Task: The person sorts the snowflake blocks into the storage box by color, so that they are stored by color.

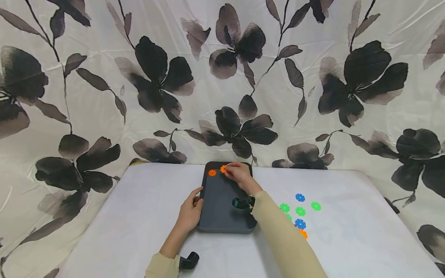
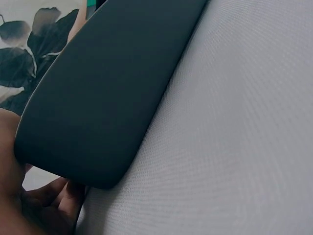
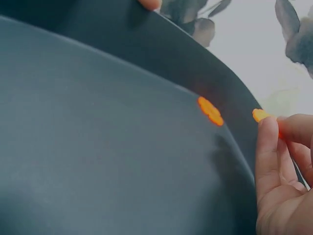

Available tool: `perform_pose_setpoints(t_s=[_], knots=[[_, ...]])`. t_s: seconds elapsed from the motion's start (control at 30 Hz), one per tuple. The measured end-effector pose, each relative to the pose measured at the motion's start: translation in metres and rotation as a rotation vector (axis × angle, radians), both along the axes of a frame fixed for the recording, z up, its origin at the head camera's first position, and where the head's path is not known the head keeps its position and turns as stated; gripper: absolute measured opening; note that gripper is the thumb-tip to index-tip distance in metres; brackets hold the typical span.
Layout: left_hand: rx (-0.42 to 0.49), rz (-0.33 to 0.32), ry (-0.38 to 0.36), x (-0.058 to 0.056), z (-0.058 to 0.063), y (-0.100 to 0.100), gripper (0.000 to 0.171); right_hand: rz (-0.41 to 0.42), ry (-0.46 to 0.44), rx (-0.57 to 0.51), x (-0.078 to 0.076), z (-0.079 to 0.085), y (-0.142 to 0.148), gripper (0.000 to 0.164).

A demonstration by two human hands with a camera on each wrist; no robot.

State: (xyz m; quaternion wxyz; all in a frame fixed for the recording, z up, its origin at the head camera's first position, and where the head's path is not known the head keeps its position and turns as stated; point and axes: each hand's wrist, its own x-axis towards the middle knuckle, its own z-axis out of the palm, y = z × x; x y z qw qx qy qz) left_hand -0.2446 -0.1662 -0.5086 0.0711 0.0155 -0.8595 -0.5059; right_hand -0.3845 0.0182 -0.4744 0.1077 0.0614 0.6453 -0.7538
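Note:
A dark grey rectangular tray (image 1: pixel 226 208) lies lengthwise on the table. At its left side my left hand (image 1: pixel 190 210) grips the wall, fingers about the rim; in the left wrist view, fingers (image 2: pixel 58 200) curl by the tray's corner. My right hand (image 1: pixel 240 177) is over the tray's far end. Between thumb and fingertips it pinches an orange notched plastic disc (image 1: pixel 223 169), partly covered by the fingers in the right wrist view. Another orange disc (image 1: pixel 212 173) rests inside the tray near the far left corner, also visible in the right wrist view (image 3: pixel 210 111).
On the white table (image 1: pixel 347 239), right of the tray, lie several loose discs: blue ones (image 1: pixel 300 197), green ones (image 1: pixel 316 206) and an orange one (image 1: pixel 303 233). My right forearm covers part of this group. Behind the table hangs a floral cloth (image 1: pixel 295 116).

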Motion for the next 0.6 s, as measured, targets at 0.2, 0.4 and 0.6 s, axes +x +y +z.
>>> perform_pose_setpoints(t_s=[0.2,0.4,0.6], knots=[[-0.006,-0.012,0.015,0.0,0.002,-0.001,0.042,-0.007,-0.005,-0.012,-0.004,-0.006,-0.007,0.023],[-0.005,-0.014,-0.006,0.003,-0.002,-0.002,0.042,-0.026,-0.061,-0.025,-0.003,-0.018,-0.011,0.023],[0.003,-0.02,0.016,0.001,0.0,-0.002,0.042,-0.041,-0.039,-0.041,-0.007,-0.019,-0.012,0.022]])
